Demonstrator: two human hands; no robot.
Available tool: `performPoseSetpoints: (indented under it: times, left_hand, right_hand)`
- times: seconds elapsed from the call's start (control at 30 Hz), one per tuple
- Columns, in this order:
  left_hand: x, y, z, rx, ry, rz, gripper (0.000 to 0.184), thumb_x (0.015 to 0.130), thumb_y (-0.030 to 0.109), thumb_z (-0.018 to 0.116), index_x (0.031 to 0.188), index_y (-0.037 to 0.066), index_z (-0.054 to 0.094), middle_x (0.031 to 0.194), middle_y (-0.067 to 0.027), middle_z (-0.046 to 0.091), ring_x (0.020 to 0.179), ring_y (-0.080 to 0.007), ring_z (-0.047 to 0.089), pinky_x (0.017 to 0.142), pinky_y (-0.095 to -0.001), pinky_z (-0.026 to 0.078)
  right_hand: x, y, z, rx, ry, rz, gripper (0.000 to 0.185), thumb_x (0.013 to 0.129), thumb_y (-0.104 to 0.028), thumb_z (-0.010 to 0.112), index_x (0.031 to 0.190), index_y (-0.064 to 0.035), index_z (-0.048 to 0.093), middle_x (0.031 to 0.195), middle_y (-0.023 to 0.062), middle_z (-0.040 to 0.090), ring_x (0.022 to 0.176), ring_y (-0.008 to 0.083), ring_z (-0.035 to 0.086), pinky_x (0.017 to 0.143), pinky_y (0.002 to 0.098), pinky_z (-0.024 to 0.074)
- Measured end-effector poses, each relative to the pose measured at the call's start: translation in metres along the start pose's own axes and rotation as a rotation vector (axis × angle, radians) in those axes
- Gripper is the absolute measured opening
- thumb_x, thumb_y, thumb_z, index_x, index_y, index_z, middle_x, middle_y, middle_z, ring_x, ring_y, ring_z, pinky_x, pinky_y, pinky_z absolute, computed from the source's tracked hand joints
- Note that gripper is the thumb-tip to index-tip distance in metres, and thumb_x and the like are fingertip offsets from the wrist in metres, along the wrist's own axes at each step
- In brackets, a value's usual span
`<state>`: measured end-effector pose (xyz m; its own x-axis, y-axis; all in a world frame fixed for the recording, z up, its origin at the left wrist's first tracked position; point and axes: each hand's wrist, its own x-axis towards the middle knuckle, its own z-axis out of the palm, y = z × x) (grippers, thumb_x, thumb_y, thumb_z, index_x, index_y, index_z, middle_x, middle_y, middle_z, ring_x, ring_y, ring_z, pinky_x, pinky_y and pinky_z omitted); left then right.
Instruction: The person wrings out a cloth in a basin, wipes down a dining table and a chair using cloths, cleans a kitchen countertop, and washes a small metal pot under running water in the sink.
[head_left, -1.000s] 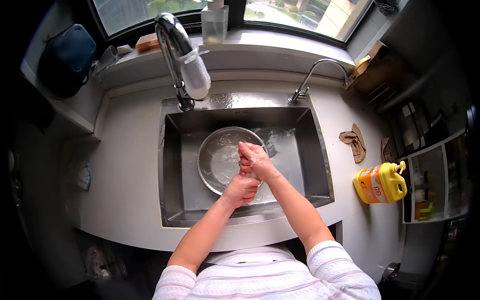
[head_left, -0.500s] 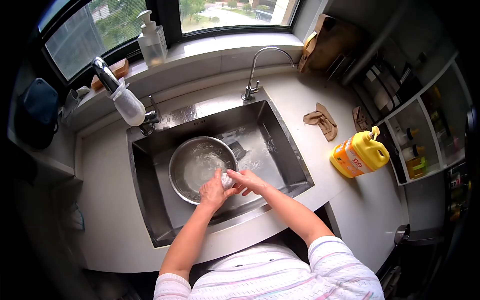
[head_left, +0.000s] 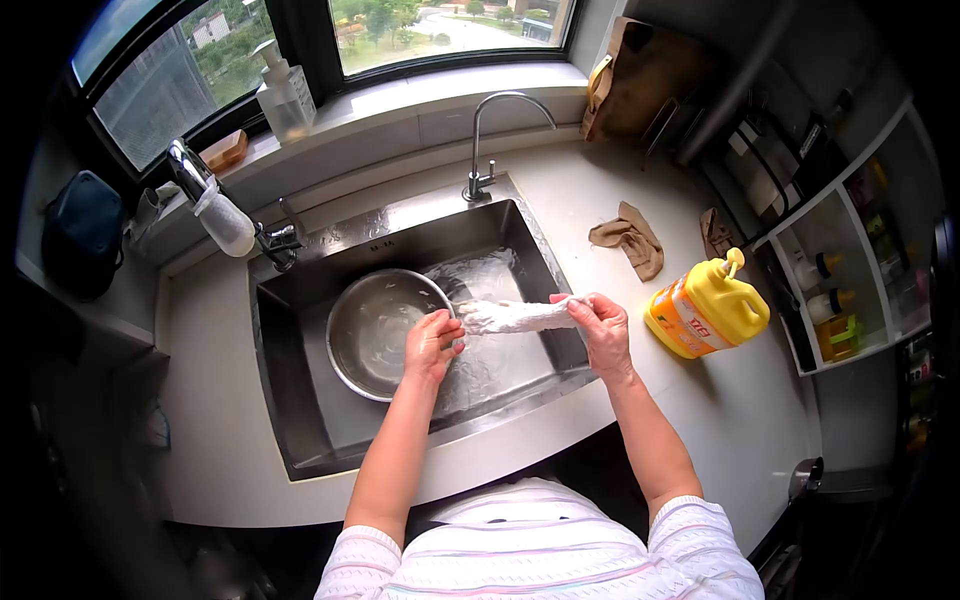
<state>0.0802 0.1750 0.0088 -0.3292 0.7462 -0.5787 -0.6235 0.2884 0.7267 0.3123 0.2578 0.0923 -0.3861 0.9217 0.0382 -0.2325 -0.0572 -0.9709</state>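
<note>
A wet white cloth [head_left: 520, 317], long, narrow and crumpled, stretches sideways over the sink between my hands. My right hand [head_left: 603, 335] pinches its right end between thumb and fingers. At the other end, my left hand [head_left: 432, 343] has curled fingers against the cloth's edge; the exact grip there is partly hidden. Below and left of the cloth sits a round metal basin [head_left: 345, 330] with some water in it. It stands inside the stainless steel sink [head_left: 330, 440], whose floor is wet.
A yellow pump jug [head_left: 708, 305] stands on the right counter, near a crumpled brown cloth [head_left: 632, 240]. Two taps rise behind the sink: a thin curved one [head_left: 478, 150] and a thicker one [head_left: 225, 215] at left. A soap bottle [head_left: 287, 95] stands on the windowsill.
The white cloth was bunched between both hands over the basin's edge. Now it is drawn out long, my right hand having moved right and slightly up with one end.
</note>
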Motion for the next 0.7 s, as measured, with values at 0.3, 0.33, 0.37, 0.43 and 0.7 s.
performPoseSetpoints:
  times: [0.3,0.33,0.37,0.43,0.7]
  left_hand:
    - [-0.059,-0.007,0.128,0.608,-0.68,0.472,0.052,0.075,0.019,0.074,0.119,0.005,0.052,0.108,-0.0044,0.058,0.093,-0.0118,0.055,0.076,-0.0265,0.047]
    - [-0.069,-0.008,0.137,0.678,-0.664,0.589,0.05,0.078,0.018,0.071,0.121,0.004,0.051,0.106,-0.0047,0.059,0.087,-0.0101,0.056,0.075,-0.023,0.046]
    - [-0.068,-0.015,0.14,0.627,-0.66,0.561,0.048,0.079,0.017,0.07,0.121,0.004,0.051,0.105,-0.0044,0.059,0.086,-0.0097,0.056,0.074,-0.0228,0.046]
    - [-0.052,-0.036,0.141,0.526,-0.653,0.501,0.045,0.08,0.015,0.068,0.121,0.005,0.05,0.102,-0.0038,0.06,0.083,-0.0091,0.057,0.073,-0.0225,0.046]
    - [-0.04,-0.05,0.138,0.423,-0.64,0.384,0.031,0.091,0.009,0.051,0.121,0.004,0.052,0.1,-0.0024,0.059,0.084,-0.0107,0.058,0.074,-0.0266,0.051]
  right_hand:
    - [0.011,-0.026,-0.014,-0.081,0.004,0.157,0.013,0.085,-0.018,0.066,0.084,-0.0058,0.063,0.073,-0.004,0.059,0.064,0.0019,0.053,0.056,0.0172,0.0426]
    - [0.012,-0.02,-0.023,-0.115,-0.013,0.113,0.014,0.085,-0.02,0.066,0.088,-0.0063,0.062,0.073,-0.0033,0.059,0.063,0.0028,0.053,0.056,0.0177,0.0434]
    - [0.012,-0.024,-0.031,-0.111,-0.049,0.173,0.016,0.085,-0.02,0.065,0.092,-0.0065,0.061,0.075,-0.0026,0.06,0.064,0.0032,0.054,0.056,0.018,0.0439]
    - [0.01,-0.031,-0.047,-0.102,-0.117,0.295,0.02,0.085,-0.02,0.065,0.099,-0.0069,0.059,0.08,-0.0013,0.06,0.066,0.0041,0.055,0.056,0.0186,0.0448]
    - [-0.005,-0.019,-0.061,-0.151,-0.234,0.244,0.018,0.083,-0.009,0.065,0.099,-0.0018,0.059,0.084,0.0011,0.062,0.076,0.0079,0.057,0.07,0.0205,0.0483]
